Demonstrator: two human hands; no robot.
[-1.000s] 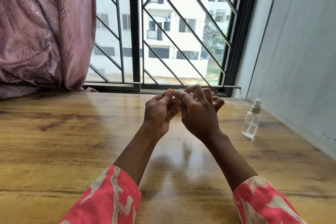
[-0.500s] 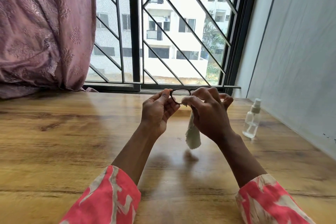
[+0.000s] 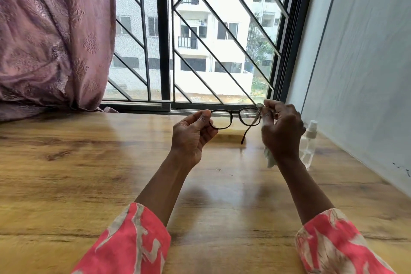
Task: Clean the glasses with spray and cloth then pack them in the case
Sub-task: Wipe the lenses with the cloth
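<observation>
- I see the glasses point(image 3: 235, 118) held up above the wooden table point(image 3: 89, 173), lenses spread between both hands, one temple arm hanging down.
- My left hand point(image 3: 192, 134) pinches the left rim.
- My right hand point(image 3: 281, 128) grips the right end, with the pale cloth point(image 3: 270, 159) bunched inside it.
- The spray bottle point(image 3: 309, 143) stands just right of that hand, near the wall point(image 3: 355, 62).

Most of the small pale cloth point(image 3: 270, 159) hides behind the right hand point(image 3: 280, 128), which also covers part of the clear plastic spray bottle point(image 3: 308, 143).
</observation>
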